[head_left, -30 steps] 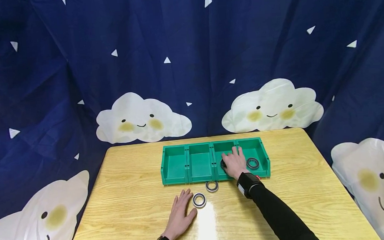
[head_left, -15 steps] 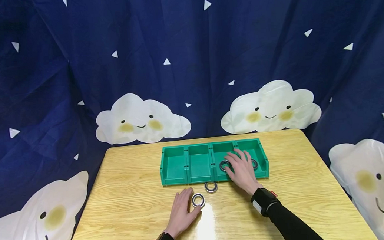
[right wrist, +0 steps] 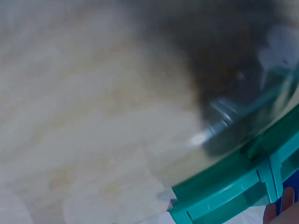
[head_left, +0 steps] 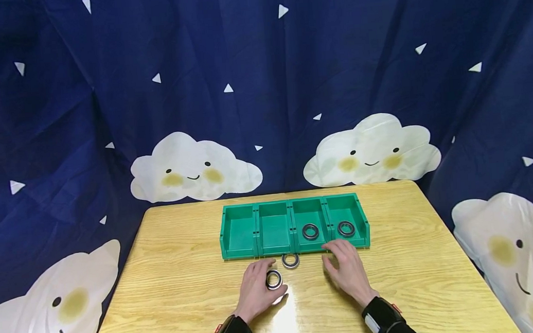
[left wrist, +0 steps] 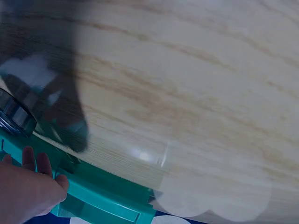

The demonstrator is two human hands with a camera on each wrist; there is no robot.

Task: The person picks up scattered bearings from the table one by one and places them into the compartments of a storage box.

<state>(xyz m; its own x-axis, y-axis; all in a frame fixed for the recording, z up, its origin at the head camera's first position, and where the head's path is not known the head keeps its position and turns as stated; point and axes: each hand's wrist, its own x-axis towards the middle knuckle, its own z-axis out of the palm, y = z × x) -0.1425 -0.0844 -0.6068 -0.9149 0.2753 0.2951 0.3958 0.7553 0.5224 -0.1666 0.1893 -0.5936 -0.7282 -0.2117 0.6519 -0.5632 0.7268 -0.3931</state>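
My left hand (head_left: 257, 291) curves round the near ball bearing (head_left: 274, 279), fingers above it and thumb at its lower edge. A gap shows between fingertips and ring; whether the thumb touches is unclear. In the left wrist view, a bearing (left wrist: 15, 114) appears beside the fingertips. A second bearing (head_left: 290, 261) lies flat against the front of the green bins (head_left: 240, 253). My right hand (head_left: 349, 271) hovers just before the bins, fingers loosely bent, holding nothing. Two darker bearings lie inside, one (head_left: 310, 231) in the third compartment and one (head_left: 346, 229) in the rightmost.
The bins stand in a row of compartments on a wooden table (head_left: 181, 275), towards its far edge. A dark blue curtain (head_left: 279, 83) with clouds hangs behind and along the sides. The right wrist view shows the bin row's edge (right wrist: 224, 200) near the fingers.
My right hand has left the third compartment, where a bearing now lies exposed, and has drawn back to the front of the bins. My left hand's fingers and thumb have closed in around the near bearing.
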